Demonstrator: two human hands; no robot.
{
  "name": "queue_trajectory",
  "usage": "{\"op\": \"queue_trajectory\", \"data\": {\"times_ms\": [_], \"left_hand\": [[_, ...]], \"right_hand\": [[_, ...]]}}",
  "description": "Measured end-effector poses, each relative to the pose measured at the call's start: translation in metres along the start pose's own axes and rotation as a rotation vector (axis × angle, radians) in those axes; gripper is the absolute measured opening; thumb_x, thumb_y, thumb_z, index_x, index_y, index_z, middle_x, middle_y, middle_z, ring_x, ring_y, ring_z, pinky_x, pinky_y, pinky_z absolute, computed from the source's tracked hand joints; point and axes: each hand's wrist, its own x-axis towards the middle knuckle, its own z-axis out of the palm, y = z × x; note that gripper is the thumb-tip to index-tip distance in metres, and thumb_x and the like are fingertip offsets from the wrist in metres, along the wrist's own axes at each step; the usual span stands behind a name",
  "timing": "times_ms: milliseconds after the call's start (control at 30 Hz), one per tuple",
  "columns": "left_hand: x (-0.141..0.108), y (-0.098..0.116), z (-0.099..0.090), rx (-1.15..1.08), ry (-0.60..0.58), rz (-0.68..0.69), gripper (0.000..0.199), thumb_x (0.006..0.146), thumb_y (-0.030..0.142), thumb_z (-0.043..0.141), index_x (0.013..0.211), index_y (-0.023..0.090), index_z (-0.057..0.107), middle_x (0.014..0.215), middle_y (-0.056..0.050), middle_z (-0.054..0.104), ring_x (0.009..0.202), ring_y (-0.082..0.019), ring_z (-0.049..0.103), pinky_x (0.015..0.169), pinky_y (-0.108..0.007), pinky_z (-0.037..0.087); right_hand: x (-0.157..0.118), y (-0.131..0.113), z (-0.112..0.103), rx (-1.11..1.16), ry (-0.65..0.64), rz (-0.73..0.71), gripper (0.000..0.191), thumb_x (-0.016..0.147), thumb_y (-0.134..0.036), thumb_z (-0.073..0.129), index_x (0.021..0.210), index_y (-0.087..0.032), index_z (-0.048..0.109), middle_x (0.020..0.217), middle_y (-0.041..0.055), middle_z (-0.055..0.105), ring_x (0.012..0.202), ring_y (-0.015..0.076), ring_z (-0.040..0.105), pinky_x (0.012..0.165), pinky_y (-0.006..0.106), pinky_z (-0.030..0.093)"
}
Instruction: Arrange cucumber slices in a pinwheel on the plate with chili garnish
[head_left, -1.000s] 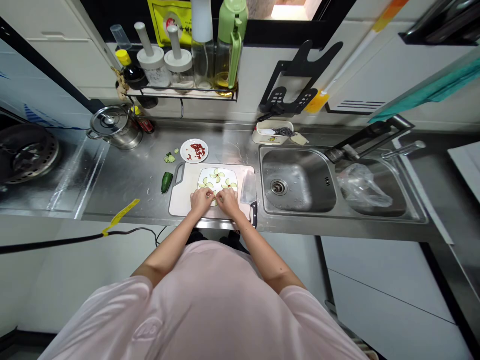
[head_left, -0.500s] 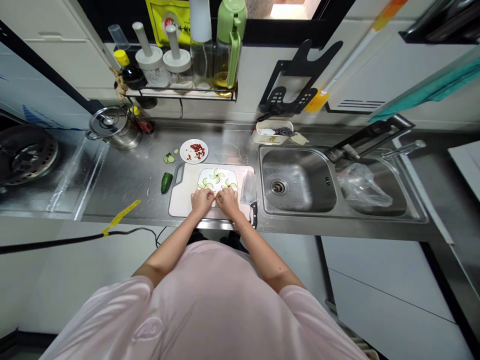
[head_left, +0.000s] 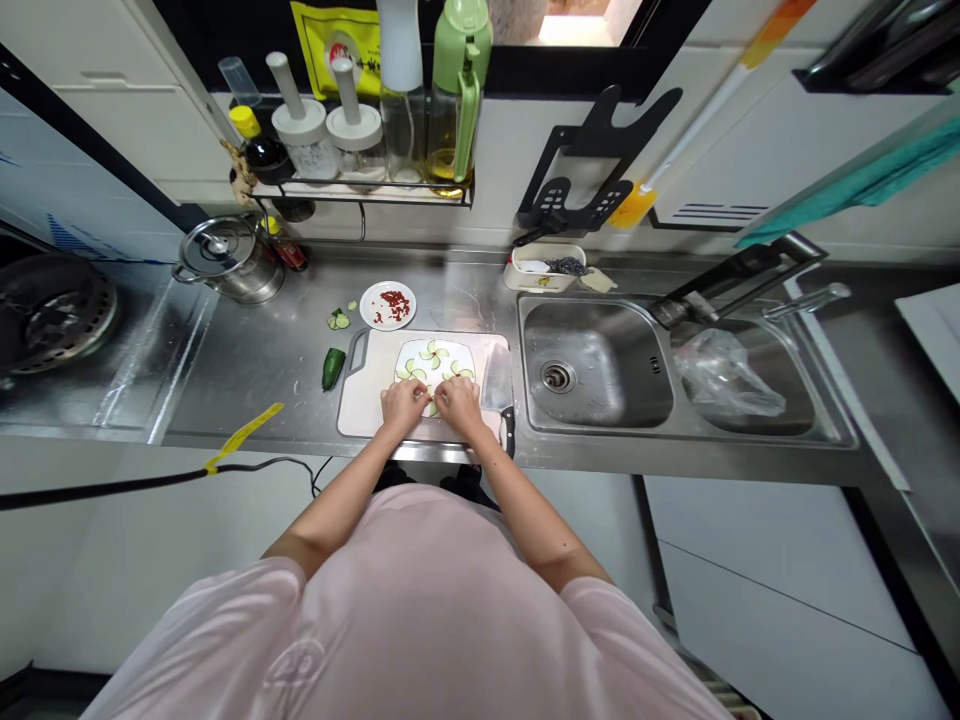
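Thin cucumber slices (head_left: 433,350) fan out in a pinwheel on a white plate (head_left: 435,340), which sits on a pale plastic cutting board (head_left: 364,405) at the edge of a stainless steel desk (head_left: 247,375). The fan runs across the top and both sides of the plate; the lower part lies under the person's hands, so how much of the ring is complete cannot be told.

The left hand (head_left: 403,405) and right hand (head_left: 459,405) sit close together over the plate's lower edge, both curled narrow, fingertips bunched toward each other. One slice shows just between them, but whether they pinch it or only touch it is unclear.

Left uncut beside the board is a dark green cucumber piece (head_left: 334,369), with a few small slices (head_left: 339,319) just above it. Chopped red pieces (head_left: 394,305) wait on a small round plate (head_left: 367,305) nearby. A kitchen knife (head_left: 497,378) lies along the board's right edge, close to the right hand, beside a steel sink (head_left: 592,350).
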Motion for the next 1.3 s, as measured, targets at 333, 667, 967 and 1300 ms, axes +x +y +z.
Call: {"op": "queue_trajectory", "data": {"times_ms": [333,667,967,1300], "left_hand": [[0.025,-0.003,-0.023,-0.074,0.159,-0.038,0.013,0.083,0.036,0.061,0.088,0.027,0.068,0.094,-0.001,0.071,0.095,-0.021,0.060,0.084,-0.033,0.038],[0.101,-0.018,-0.045,-0.166,0.329,-0.197,0.021,0.086,0.035,0.055,0.102,0.027,0.066,0.095,-0.001,0.071,0.096,-0.021,0.062,0.082,-0.032,0.040],[0.164,-0.025,-0.058,-0.070,0.310,-0.235,0.028,0.088,0.023,0.048,0.101,0.029,0.072,0.113,-0.007,0.067,0.107,-0.027,0.057,0.090,-0.040,0.038],[0.194,-0.035,-0.058,0.050,0.209,-0.207,0.027,0.088,0.028,0.049,0.099,0.031,0.073,0.115,-0.006,0.068,0.105,-0.024,0.056,0.093,-0.040,0.035]], "right_hand": [[-0.003,0.004,-0.021,0.185,0.223,0.012,0.010,0.088,-0.025,0.054,0.083,-0.022,0.062,0.088,0.0035,0.063,0.095,0.0226,0.048,0.084,0.035,0.029],[-0.011,0.005,-0.039,0.268,0.270,0.005,0.012,0.088,-0.026,0.054,0.081,-0.022,0.063,0.088,0.0038,0.065,0.093,0.0225,0.051,0.084,0.035,0.031],[-0.016,0.010,-0.045,0.280,0.284,0.010,0.015,0.089,-0.029,0.052,0.081,-0.021,0.064,0.087,0.0044,0.065,0.091,0.0229,0.051,0.082,0.035,0.031],[-0.021,0.021,-0.046,0.257,0.270,0.074,0.019,0.089,-0.033,0.052,0.081,-0.021,0.065,0.089,0.0048,0.066,0.093,0.0232,0.051,0.081,0.034,0.031]]}}
